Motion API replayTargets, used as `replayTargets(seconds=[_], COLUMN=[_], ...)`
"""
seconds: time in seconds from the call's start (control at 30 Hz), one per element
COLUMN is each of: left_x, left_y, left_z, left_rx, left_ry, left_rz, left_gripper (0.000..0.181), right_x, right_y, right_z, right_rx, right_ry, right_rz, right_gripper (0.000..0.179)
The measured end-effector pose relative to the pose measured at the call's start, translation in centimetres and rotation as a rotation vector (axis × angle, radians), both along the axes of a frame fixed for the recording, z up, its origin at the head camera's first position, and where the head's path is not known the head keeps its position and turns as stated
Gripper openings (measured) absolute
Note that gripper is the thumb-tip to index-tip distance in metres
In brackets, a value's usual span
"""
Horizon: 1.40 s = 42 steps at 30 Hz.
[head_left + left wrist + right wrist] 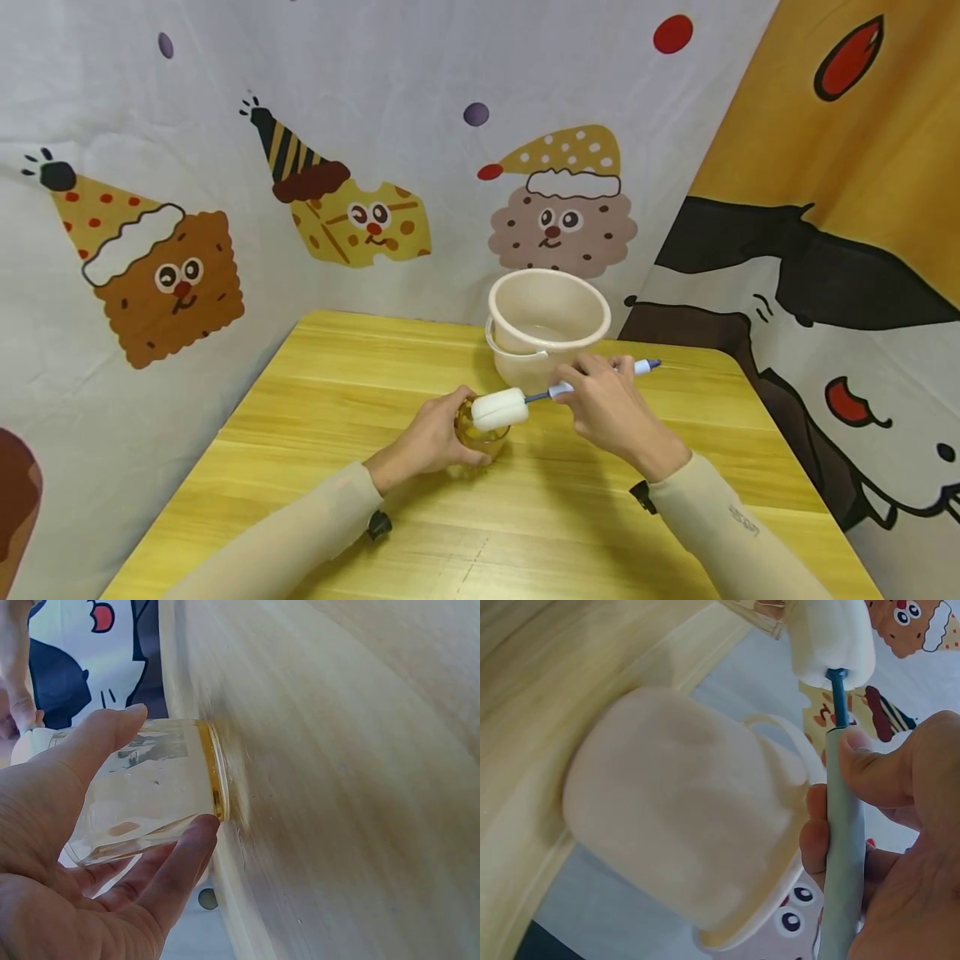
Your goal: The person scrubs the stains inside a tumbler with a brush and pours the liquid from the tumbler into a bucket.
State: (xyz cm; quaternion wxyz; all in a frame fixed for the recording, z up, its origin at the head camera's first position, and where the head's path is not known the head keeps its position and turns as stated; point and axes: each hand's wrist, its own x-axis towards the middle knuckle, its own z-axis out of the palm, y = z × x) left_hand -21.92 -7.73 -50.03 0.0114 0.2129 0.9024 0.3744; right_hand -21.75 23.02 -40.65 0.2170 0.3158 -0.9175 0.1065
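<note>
My left hand (429, 435) grips a clear amber-tinted drinking glass (150, 795) around its side, thumb on one side and fingers on the other. The glass stands upright, its base at the tabletop. In my right hand (606, 410) is a bottle brush, its pale blue handle (844, 832) held between thumb and curled fingers. The brush's white sponge head (500, 409) lies over the glass's mouth in the head view, tilted down to the left. Whether its tip dips below the rim I cannot tell.
A cream plastic bucket (517, 372) with its carrying handle lowered stands at the back of the wooden table (360, 367), just beyond my right hand. Cloth printed with cartoon figures (360, 221) hangs behind the table and along its sides.
</note>
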Motion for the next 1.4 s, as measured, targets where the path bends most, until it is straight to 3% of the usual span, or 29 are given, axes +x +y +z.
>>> replayTargets(seconds=[0.6,0.97,1.4], left_x=[0.2,0.0,0.0], left_y=[0.0,0.0,0.0], left_z=[-0.1,-0.2,-0.2], left_rx=[-0.005,-0.006,-0.006], left_ry=[0.023,0.003,-0.003], left_rz=[-0.006,-0.002,0.010], left_gripper=[0.090,0.089,0.088], right_x=[0.4,0.2,0.0], right_y=[2.1,3.9,6.0], right_z=[-2.1,-2.7,-3.3], right_rx=[-0.198,-0.246,-0.247], right_ry=[-0.251,-0.307,-0.343], right_rz=[-0.071,-0.046,-0.101], right_gripper=[0.014,0.011,0.009])
